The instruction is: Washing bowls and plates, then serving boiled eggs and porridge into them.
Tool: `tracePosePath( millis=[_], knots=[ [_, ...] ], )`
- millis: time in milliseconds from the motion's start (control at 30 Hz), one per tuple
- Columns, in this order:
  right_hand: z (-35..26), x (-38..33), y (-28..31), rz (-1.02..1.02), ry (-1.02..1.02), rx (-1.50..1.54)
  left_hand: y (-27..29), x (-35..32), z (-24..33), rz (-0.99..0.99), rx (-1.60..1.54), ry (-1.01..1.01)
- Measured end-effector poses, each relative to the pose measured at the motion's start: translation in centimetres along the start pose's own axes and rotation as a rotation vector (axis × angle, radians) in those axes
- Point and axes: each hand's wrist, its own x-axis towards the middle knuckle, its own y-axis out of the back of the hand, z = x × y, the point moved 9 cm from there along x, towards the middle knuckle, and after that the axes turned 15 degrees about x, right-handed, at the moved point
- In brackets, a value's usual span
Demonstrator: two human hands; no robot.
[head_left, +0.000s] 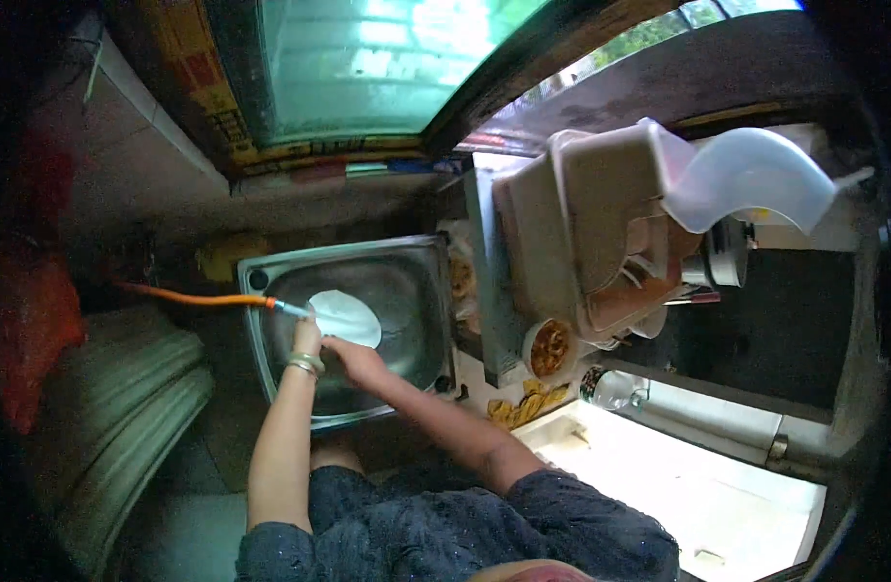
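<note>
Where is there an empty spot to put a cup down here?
The pale counter at lower right, past the clear bottle, looks bare. The sink is taken: both hands, left hand and right hand, are at a white plate. The rack beside the sink is piled with containers.

White round plate (346, 317) in steel sink (407, 291), tilted, face up, near basin centre; orange hose (189, 298) w/ pale nozzle tip touching plate's left edge.
</note>
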Motion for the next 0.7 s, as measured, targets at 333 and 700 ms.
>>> tracePosePath(
  millis=[333,700],
  knots=[
    [0.5,1.2,2.3,0.042,-0.092,0.752,-0.8,1.2,3.4,0.062,-0.115,-0.104],
    [6.0,4.0,6.9,0.276,-0.084,1.355,-0.4,-1.9,-4.2,-0.383,-0.617,0.04]
  ],
)
